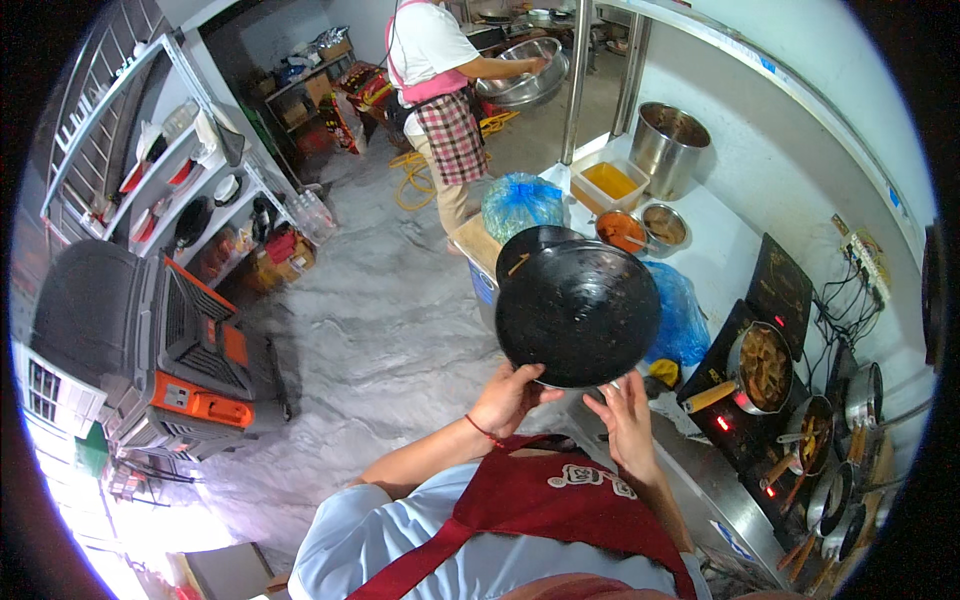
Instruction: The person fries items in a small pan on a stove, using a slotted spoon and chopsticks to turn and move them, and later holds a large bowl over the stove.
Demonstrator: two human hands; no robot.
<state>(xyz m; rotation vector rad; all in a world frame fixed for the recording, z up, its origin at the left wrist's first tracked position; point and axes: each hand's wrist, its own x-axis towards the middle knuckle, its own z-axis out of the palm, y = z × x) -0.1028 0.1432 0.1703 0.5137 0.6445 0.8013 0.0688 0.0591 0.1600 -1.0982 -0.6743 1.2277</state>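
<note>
A wide black bowl (578,310), shiny inside and dotted with small flecks, is tilted toward me in front of my apron. My left hand (510,402) grips its near rim, thumb on top and the other fingers partly hidden below. At the right of the same rim, the fingertips of my right hand (628,420) touch the edge, and that palm stays off the bowl. Behind it shows a second dark round vessel (535,245) with a light brown stick-like piece on it; whether the two touch, I cannot tell.
At right, a pan of food (762,368) sits on a lit black cooktop (720,390), beside several small pans. A steel pot (670,150), yellow tub (612,185) and blue bag (680,310) stand on the white counter. Another person (440,110) holds a steel basin (525,75).
</note>
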